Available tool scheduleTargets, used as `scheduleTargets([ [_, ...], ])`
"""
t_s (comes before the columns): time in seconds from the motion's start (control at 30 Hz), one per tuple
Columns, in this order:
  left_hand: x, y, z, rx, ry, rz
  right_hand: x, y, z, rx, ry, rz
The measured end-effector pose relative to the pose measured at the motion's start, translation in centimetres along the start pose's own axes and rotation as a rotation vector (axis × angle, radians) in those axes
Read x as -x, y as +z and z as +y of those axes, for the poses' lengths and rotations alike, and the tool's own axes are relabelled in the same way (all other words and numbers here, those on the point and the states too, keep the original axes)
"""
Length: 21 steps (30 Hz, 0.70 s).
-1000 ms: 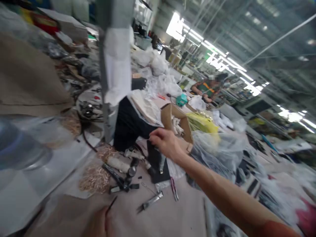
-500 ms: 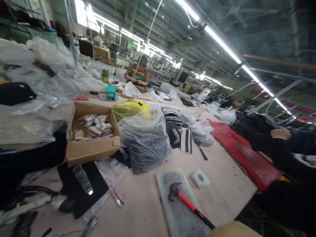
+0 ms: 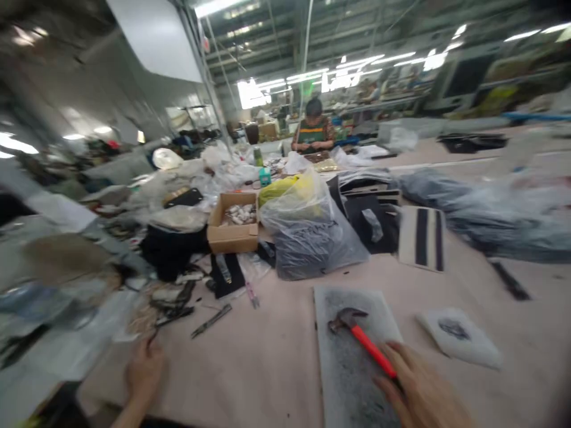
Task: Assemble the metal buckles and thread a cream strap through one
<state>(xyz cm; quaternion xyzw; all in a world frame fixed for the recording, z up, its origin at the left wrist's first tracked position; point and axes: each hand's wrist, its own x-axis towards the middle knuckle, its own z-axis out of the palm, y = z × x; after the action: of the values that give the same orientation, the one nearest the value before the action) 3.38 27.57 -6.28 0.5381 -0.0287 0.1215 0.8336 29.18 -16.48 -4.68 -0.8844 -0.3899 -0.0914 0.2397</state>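
Observation:
A claw hammer (image 3: 372,348) with a red and black handle lies on a grey-white stone slab (image 3: 352,392). My right hand (image 3: 414,380) is at the lower handle, thumb on one side and fingers on the other, stretched out and apart rather than wrapped round it. At the lower left, my left hand (image 3: 145,368) is blurred, its fingers curled together beside a thin dark thing at the edge of a pile of straps and scraps (image 3: 172,300). Whatever it holds is too smeared to name. Pliers-like metal tool (image 3: 211,321) lies between the hands.
A cardboard box (image 3: 232,238) of white rolled pieces stands beside a plastic bag (image 3: 312,249) with dark contents. A white block (image 3: 459,339) lies right of the slab, near a striped piece (image 3: 422,238) and a dark tool (image 3: 511,279). Another person (image 3: 313,131) sits across the table.
The view has swung left. My left hand has come into view at the lower left. My right hand now shows at the hammer's handle; the hammer stays on the slab.

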Motion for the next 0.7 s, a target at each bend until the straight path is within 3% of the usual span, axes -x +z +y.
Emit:
scheduleTargets([
  [0.07, 2.8, 2.3, 1.1, -0.438, -0.036, 0.617, 1.9, 2.8, 3.5, 0.036, -0.069, 0.059],
  [0.1, 3.1, 3.3, 0.9, -0.625, -0.055, 0.837, 2.6, 4.0, 4.7, 0.019, -0.097, 0.055],
  [0.13, 2.8, 4.1, 0.1, -0.776, -0.076, 0.973, 3.2, 4.8, 5.3, 0.002, -0.119, 0.048],
  [0.2, 1.1, 5.2, -2.2, -1.034, -0.108, 1.086, 4.0, 5.5, 5.5, 0.019, -0.129, 0.039],
  [0.27, -0.9, 6.2, -4.7, -1.228, -0.123, 1.02, 4.4, 5.1, 4.5, 0.111, -0.116, 0.039],
  [0.4, -3.7, 7.8, -8.0, -1.443, -0.124, 0.711, 4.6, 3.9, 2.6, 0.293, -0.11, 0.026],
  [0.53, -6.9, 8.5, -9.2, -1.528, -0.122, 0.451, 4.5, 3.8, 2.2, 0.35, -0.129, 0.021],
  [0.7, -9.8, 7.5, -9.4, -1.568, -0.197, 0.339, 4.3, 4.6, 2.9, 0.252, -0.172, 0.075],
])
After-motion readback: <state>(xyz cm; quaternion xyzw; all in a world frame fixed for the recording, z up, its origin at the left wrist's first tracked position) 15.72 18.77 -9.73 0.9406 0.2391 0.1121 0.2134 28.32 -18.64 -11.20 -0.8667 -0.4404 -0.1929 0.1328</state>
